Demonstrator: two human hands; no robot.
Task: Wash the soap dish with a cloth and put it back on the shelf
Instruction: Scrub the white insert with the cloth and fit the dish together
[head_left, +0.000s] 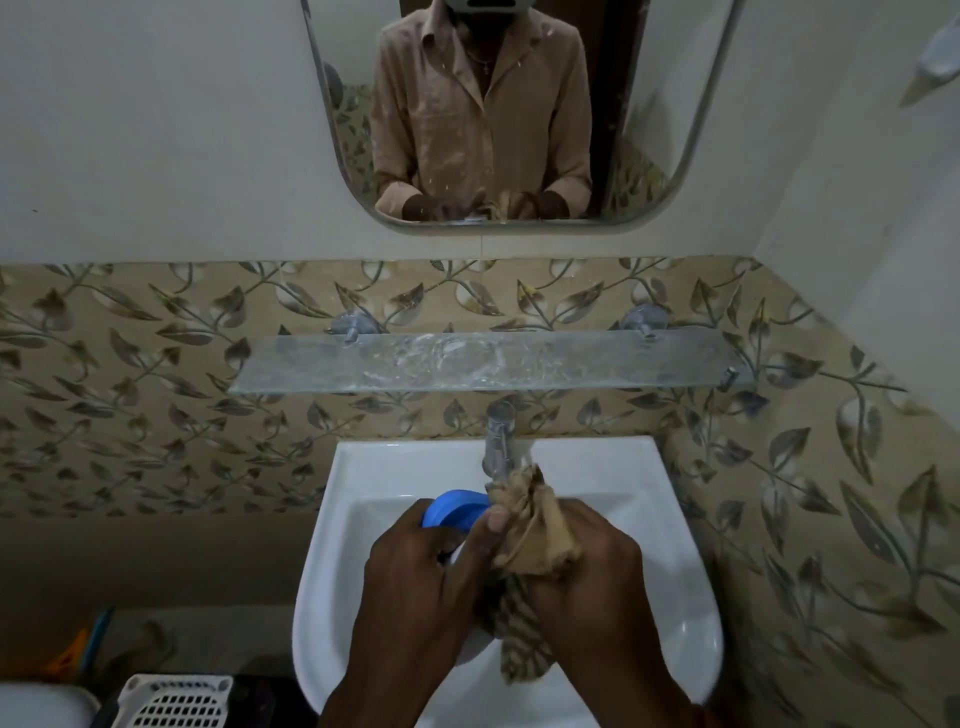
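At the left, the left hand is closed around the blue soap dish, holding it over the basin of the white sink, just in front of the tap; only the dish's far rim shows past the knuckles, so how firmly it sits in the palm cannot be told. If the dish is wet and soapy, it could slide out of those fingers and knock against the porcelain, and a harder scrub from the other side would make that likelier. To the right, the right hand is clenched on the brown cloth, bunched at the top, with a striped tail hanging down into the bowl. That loose tail could drag across the drain or catch under the dish. Above, the glass shelf looks smeared and wet, so the washed dish might skid if set down near its front edge.
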